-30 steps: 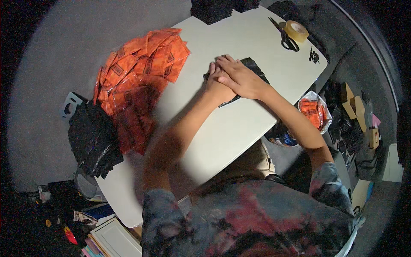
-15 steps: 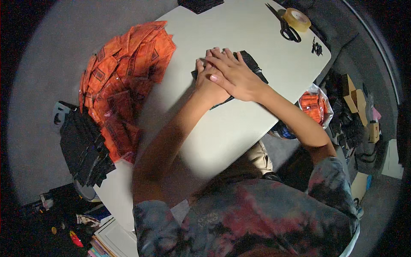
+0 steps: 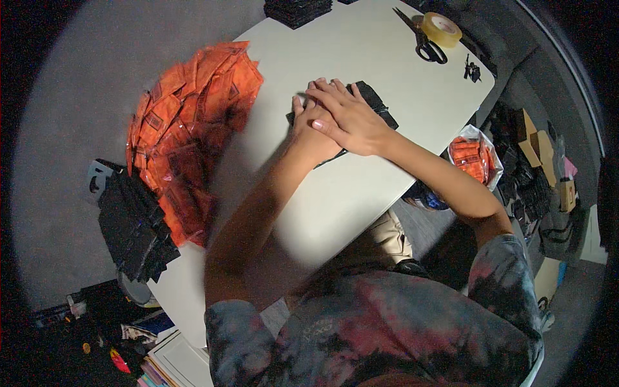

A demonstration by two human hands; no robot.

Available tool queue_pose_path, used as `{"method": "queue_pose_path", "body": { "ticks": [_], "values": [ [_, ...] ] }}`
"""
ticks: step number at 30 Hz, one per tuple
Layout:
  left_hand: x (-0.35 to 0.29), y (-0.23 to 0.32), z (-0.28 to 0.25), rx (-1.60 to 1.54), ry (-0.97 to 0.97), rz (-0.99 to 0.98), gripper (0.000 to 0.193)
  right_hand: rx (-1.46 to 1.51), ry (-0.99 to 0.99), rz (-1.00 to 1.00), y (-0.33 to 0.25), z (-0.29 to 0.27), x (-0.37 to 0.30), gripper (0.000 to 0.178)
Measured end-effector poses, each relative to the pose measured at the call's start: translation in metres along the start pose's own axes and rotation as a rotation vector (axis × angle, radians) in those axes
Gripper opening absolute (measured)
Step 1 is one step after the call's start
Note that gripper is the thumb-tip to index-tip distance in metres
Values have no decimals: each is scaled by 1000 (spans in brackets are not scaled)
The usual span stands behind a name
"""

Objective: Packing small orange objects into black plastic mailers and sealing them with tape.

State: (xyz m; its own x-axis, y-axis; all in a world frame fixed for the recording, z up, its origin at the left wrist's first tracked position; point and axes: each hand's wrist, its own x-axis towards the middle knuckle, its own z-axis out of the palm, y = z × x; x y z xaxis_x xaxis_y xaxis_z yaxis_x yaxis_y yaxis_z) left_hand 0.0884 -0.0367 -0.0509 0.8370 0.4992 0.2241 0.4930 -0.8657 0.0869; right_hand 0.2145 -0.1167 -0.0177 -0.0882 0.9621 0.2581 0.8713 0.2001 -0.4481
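My left hand point(image 3: 313, 140) lies flat on a black flat packet point(image 3: 378, 106) on the white table point(image 3: 322, 213). Over it, crosswise, rests my right hand point(image 3: 358, 124), fingers stretched out and its palm on the back of the left. Both hands are open and press down, gripping nothing. The packet's dark corners stick out past the fingers on the far right and at the near edge; most of it is hidden under the hands.
Many orange packets point(image 3: 187, 122) are heaped along the table's left side, with black packets point(image 3: 132, 219) nearer me. Scissors point(image 3: 422, 42), a tape roll point(image 3: 442, 29) and small black bits point(image 3: 472, 68) lie far right. A black stack point(image 3: 296, 11) stands at the far edge.
The view has shifted slightly, showing more of the black stack at the far edge. Both hands stay stacked flat on the black packet.
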Motion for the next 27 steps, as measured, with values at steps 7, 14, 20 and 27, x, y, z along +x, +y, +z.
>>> {"method": "queue_pose_path", "body": {
  "ticks": [7, 14, 20, 27],
  "values": [
    [3, 0, -25, -221, -115, 45, 77, -13, 3, 6, -1, -2, -3, 79],
    [-15, 6, -18, -202, -6, -79, 69, -223, 37, -159, 27, -8, -20, 88],
    [-21, 3, -14, -129, 70, -23, 70, -216, 4, -142, 29, -1, -22, 92],
    [-24, 5, -8, -19, 114, -8, 71, -288, 21, -85, 23, -1, -24, 93]
  ]
}}
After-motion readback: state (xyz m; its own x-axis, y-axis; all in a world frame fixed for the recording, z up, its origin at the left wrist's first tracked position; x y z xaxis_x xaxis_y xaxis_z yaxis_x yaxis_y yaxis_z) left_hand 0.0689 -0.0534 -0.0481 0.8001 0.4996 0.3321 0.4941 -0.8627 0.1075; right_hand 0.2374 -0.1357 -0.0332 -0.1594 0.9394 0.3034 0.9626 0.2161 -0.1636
